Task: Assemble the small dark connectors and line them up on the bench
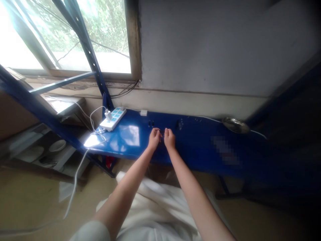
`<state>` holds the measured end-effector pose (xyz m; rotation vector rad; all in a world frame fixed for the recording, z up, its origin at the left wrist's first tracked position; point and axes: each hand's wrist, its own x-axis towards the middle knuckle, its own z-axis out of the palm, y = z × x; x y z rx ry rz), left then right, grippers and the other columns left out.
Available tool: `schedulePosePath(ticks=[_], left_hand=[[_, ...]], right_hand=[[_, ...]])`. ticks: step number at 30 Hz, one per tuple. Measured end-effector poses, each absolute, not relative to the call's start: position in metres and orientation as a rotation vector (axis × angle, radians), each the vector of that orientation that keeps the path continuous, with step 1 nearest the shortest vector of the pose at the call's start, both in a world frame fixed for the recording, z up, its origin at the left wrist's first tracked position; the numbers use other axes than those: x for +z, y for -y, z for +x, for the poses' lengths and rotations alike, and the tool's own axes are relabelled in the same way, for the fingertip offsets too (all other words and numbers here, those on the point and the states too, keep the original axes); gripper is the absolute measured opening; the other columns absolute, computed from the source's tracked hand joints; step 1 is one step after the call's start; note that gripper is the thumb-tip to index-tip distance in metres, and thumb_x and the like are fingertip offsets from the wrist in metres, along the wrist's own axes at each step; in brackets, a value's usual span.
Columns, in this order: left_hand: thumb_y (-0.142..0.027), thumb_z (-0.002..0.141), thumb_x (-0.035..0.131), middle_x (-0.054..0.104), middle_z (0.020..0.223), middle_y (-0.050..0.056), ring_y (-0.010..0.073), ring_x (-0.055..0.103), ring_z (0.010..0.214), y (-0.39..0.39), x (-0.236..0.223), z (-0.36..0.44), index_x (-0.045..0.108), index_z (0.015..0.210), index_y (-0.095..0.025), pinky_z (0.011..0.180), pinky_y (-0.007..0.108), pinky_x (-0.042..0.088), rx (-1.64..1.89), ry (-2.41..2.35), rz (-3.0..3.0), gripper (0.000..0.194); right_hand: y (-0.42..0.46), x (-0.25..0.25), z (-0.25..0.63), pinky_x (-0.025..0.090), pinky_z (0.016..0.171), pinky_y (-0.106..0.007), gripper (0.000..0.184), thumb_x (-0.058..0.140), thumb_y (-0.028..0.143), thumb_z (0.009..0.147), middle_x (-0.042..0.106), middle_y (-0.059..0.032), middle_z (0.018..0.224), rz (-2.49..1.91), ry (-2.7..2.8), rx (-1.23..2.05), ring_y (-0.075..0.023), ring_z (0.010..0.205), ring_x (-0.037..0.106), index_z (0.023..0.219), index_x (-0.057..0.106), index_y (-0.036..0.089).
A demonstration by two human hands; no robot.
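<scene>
Over the blue tabletop (pixel 140 152), my left hand (pixel 154 138) and my right hand (pixel 169 138) are close together with a narrow gap between them. Both are closed in a pinch, thumbs on top. A small thin dark piece (pixel 162 131) spans the gap and is gripped at each end; its exact kind is too small to make out. Just beyond my left hand, two small dark pieces (pixel 151 124) stand or lie side by side. Past my right hand there is a little cluster of dark and clear bits (pixel 180 124).
A white power strip (pixel 114 118) with a plug and cable sits at the left end, near a white charger (pixel 143 113). Tiny bits (pixel 198 119) lie along the back. A shiny metal bowl (pixel 235 125) stands at right. A blue upright post (pixel 94 60) rises by the window.
</scene>
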<state>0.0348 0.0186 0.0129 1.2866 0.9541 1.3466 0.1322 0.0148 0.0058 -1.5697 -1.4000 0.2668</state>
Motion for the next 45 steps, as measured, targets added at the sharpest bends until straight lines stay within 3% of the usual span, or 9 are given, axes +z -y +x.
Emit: schedulePosePath(ticks=[7, 16, 27, 35, 41, 45], left_hand=[[-0.038, 0.084, 0.043, 0.052, 0.058, -0.004, 0.0050, 0.042, 0.038, -0.018, 0.013, 0.035, 0.045, 0.080, -0.018, 0.039, 0.017, 0.033, 1.358, -1.025, 1.303, 0.020], [-0.045, 0.086, 0.038, 0.049, 0.056, -0.004, 0.0050, 0.042, 0.039, -0.016, 0.016, 0.034, 0.040, 0.067, -0.018, 0.044, 0.018, 0.035, 1.383, -1.158, 1.305, 0.033], [-0.045, 0.087, 0.034, 0.044, 0.049, -0.005, 0.0059, 0.040, 0.038, -0.014, 0.021, 0.034, 0.039, 0.063, -0.018, 0.045, 0.019, 0.034, 1.446, -1.200, 1.244, 0.036], [-0.044, 0.089, 0.031, 0.045, 0.055, -0.005, 0.0044, 0.040, 0.037, -0.020, 0.012, 0.035, 0.039, 0.068, -0.018, 0.041, 0.018, 0.033, 1.520, -1.209, 1.134, 0.034], [-0.037, 0.088, 0.035, 0.049, 0.063, -0.005, 0.0033, 0.040, 0.036, -0.020, 0.013, 0.036, 0.039, 0.076, -0.018, 0.039, 0.017, 0.032, 1.492, -1.221, 1.173, 0.022], [-0.033, 0.086, 0.041, 0.051, 0.060, -0.004, 0.0045, 0.041, 0.038, -0.018, 0.015, 0.036, 0.044, 0.076, -0.018, 0.040, 0.017, 0.033, 1.360, -1.202, 1.340, 0.019]], right_hand=[[-0.017, 0.003, 0.133, 0.042, 0.066, -0.024, 0.042, 0.025, 0.041, 0.090, 0.064, -0.0092, 0.074, -1.612, 1.423, 0.199, -0.0171, 0.069, 0.060, 0.075, 0.056, 0.018], [-0.017, 0.001, 0.131, 0.037, 0.055, -0.023, 0.051, 0.023, 0.048, 0.090, 0.059, -0.0061, 0.058, -1.512, 1.447, 0.025, -0.0142, 0.053, 0.053, 0.062, 0.054, 0.018], [-0.013, 0.006, 0.129, 0.035, 0.053, -0.022, 0.051, 0.025, 0.051, 0.088, 0.056, -0.0039, 0.054, -1.428, 1.430, 0.019, -0.0121, 0.049, 0.048, 0.058, 0.050, 0.019], [-0.010, 0.009, 0.132, 0.040, 0.058, -0.024, 0.049, 0.026, 0.052, 0.088, 0.058, -0.0041, 0.058, -1.469, 1.216, 0.114, -0.0137, 0.054, 0.053, 0.062, 0.052, 0.019], [-0.015, 0.005, 0.132, 0.044, 0.069, -0.027, 0.041, 0.029, 0.048, 0.089, 0.063, -0.0079, 0.077, -1.381, 1.203, -0.004, -0.0161, 0.073, 0.058, 0.079, 0.055, 0.018], [-0.017, 0.004, 0.132, 0.045, 0.076, -0.029, 0.033, 0.032, 0.040, 0.090, 0.060, -0.0079, 0.079, -1.287, 1.273, -0.076, -0.0165, 0.080, 0.056, 0.078, 0.054, 0.018]])
